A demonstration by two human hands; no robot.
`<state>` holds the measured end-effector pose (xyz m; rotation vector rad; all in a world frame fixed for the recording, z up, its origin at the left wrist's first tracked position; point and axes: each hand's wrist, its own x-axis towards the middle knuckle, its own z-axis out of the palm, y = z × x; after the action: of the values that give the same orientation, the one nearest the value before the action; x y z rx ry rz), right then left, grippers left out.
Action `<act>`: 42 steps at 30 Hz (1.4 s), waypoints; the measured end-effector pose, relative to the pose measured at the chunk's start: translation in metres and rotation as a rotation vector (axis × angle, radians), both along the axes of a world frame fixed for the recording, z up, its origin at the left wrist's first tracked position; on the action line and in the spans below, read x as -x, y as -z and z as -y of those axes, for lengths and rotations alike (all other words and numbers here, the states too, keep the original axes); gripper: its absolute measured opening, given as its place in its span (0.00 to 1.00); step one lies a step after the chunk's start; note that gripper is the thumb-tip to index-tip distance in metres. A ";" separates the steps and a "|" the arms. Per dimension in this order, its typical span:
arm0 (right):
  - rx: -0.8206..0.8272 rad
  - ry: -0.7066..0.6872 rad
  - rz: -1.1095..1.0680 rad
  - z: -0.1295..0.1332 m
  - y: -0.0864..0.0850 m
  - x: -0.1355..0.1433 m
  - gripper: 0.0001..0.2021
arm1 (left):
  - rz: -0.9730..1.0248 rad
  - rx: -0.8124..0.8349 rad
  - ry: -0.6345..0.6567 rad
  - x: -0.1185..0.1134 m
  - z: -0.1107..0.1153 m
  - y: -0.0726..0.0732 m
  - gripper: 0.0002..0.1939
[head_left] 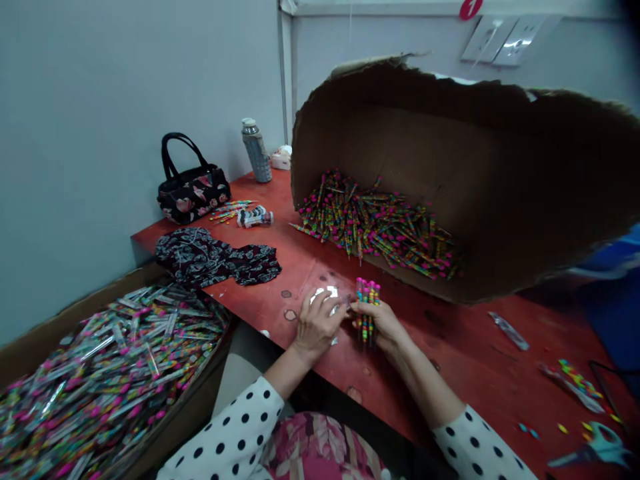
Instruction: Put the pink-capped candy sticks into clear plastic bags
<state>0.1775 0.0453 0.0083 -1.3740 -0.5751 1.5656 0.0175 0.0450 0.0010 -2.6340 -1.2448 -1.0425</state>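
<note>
Near the front edge of the red table (pixel 330 393), my right hand (pixel 385 328) holds a small bundle of colourful pencils (pixel 367 313) upright, their pink tips on top. My left hand (pixel 317 327) is just beside it, with its fingers curled on a clear plastic wrapper (pixel 327 297). The fingertips of both hands nearly meet. Behind them, a large cardboard box (pixel 450 160) lies on its side with a heap of similar loose pencils (pixel 370 223) inside.
At the lower left stands a box of wrapped pencils (pixel 115 373). A dark patterned cloth (pixel 215 257), floral handbag (pixel 193 193) and bottle (pixel 257 152) are on the left. Scissors (pixel 597 448), wrappers (pixel 509 331) and small coloured pieces (pixel 580 380) lie on the right.
</note>
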 end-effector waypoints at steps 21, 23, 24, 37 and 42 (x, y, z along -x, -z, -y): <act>-0.105 0.028 0.079 -0.004 -0.018 0.018 0.10 | 0.700 0.945 0.062 0.004 0.011 -0.005 0.19; -0.123 0.027 0.093 -0.004 -0.016 0.019 0.10 | 0.831 1.063 0.028 0.004 0.011 -0.002 0.17; -0.136 0.028 0.108 -0.004 -0.016 0.020 0.10 | 0.908 1.141 0.004 0.005 0.011 -0.001 0.16; -0.214 -0.198 0.998 -0.012 -0.014 0.013 0.13 | 1.430 1.490 -0.276 0.020 0.017 -0.009 0.12; -0.249 -0.337 1.314 -0.005 -0.021 0.005 0.13 | 1.748 1.533 -0.279 0.027 0.013 -0.012 0.06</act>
<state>0.1726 0.0498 0.0290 -2.0548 -1.7668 0.5611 -0.0098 0.0317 0.0130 -0.5047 -3.3821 -3.3935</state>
